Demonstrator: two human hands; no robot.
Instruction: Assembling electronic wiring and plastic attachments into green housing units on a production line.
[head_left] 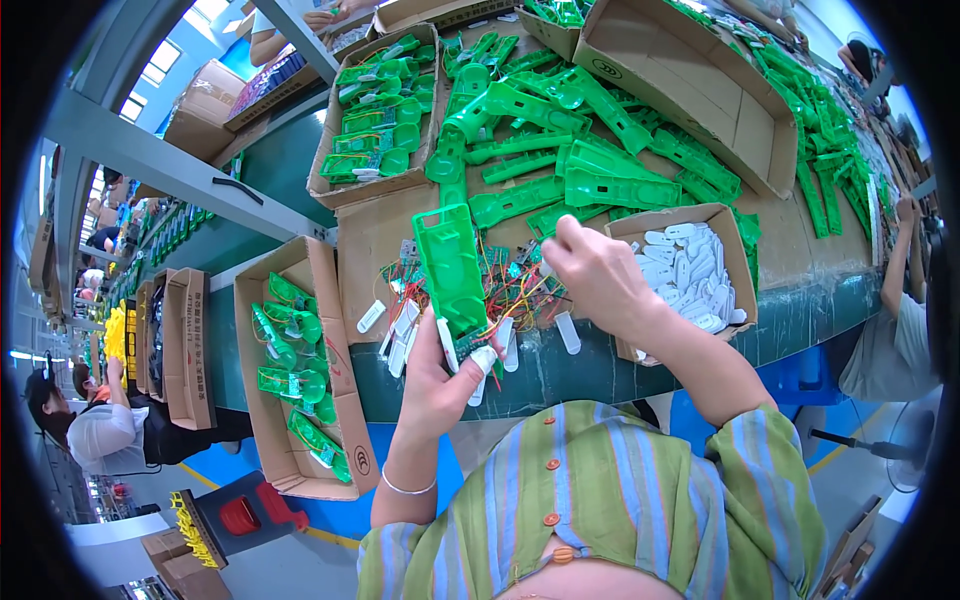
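Note:
My left hand [438, 388] grips the lower end of a green plastic housing [450, 262], held upright and tilted with its hollow inner side showing. A small green circuit board [474, 341] sits at that end by the thumb, with a white strip beside it. My right hand [605, 272] is closed in a pinch above a heap of circuit boards with red and yellow wires [520, 290]; what its fingertips hold is hard to make out. Loose white plastic covers [568, 333] lie around the heap. A cardboard box of white covers [690, 272] stands beside my right wrist.
Green housings [620, 185] are piled at the back. Boxes of wired housings stand at the back left [375, 125] and near left [300, 385]. A large tilted carton [690, 95] lies at the back right. Other people work around the table.

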